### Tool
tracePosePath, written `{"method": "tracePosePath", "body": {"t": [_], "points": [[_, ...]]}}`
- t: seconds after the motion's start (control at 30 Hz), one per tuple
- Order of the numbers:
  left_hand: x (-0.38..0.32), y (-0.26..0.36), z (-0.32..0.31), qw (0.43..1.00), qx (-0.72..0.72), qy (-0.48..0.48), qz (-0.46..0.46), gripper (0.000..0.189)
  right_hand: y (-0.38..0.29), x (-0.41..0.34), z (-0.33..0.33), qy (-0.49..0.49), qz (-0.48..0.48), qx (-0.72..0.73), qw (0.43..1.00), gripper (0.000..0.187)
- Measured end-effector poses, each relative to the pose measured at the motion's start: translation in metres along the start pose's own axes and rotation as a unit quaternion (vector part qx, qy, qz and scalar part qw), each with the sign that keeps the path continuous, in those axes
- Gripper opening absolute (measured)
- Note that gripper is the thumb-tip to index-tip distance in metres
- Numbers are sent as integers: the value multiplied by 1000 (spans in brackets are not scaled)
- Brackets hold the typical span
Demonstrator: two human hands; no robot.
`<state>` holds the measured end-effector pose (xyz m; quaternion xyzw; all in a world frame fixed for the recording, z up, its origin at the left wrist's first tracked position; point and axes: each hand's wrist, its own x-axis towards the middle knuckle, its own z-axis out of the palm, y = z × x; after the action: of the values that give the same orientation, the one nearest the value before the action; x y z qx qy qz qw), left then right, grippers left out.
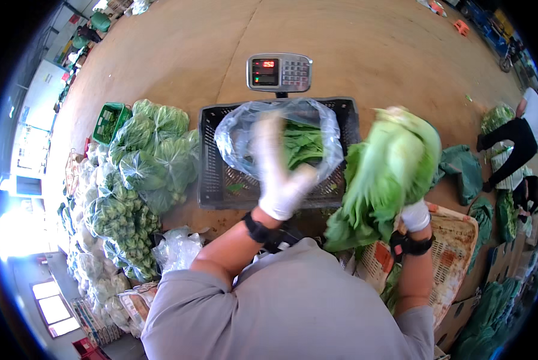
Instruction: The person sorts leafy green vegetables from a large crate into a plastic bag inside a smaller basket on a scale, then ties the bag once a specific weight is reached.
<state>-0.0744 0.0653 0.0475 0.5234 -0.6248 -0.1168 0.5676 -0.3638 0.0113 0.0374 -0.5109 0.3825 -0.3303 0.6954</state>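
My left hand point(279, 180), in a white glove and blurred by motion, is over the near side of a clear plastic bag point(229, 139). Its thumb and fingers are spread, with nothing seen between them. Green leafy vegetables point(302, 141) lie inside the bag, whose mouth gapes wide. The bag sits in a black plastic crate point(210, 189) below a scale's lit display and keypad point(279, 72). To the right of the crate, my gloved right hand point(415, 217) grips a large bunch of leafy greens point(386, 166), pale stem ends pointing up and away. The bunch hides most of its fingers.
Bagged vegetables point(156, 153) are heaped on the left, near a green crate point(111, 123). A worn, dirty basket point(453, 243) stands by my right arm. Farther right, a person point(516, 139) bends over among green sacks point(462, 173). An orange stool point(461, 28) is far off.
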Motion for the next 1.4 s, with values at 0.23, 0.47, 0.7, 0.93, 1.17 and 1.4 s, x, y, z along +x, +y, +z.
{"method": "tracePosePath", "body": {"t": [0.23, 0.47, 0.7, 0.93, 1.17, 1.4], "points": [[-64, -210, -122, 732, -349, 144, -566, 46, -31, 195, 101, -355, 21, -408, 841, 77], [-73, -191, -124, 791, -368, 68, -483, 44, 153, 355, 221, -548, 126, -394, 727, 79], [-67, -218, -174, 729, -462, 133, -488, 48, 310, 360, 219, -222, 12, -684, 694, 92], [-71, -229, -179, 770, -396, 78, -494, 55, 164, 298, 165, -186, 109, -739, 638, 87], [-68, -235, -169, 907, 139, 207, -339, 63, 47, 91, 67, -27, -77, -370, 925, 40], [-1, -105, -5, 982, 134, -19, -131, 71, 160, -266, -124, 639, 77, -153, 750, 36]]}}
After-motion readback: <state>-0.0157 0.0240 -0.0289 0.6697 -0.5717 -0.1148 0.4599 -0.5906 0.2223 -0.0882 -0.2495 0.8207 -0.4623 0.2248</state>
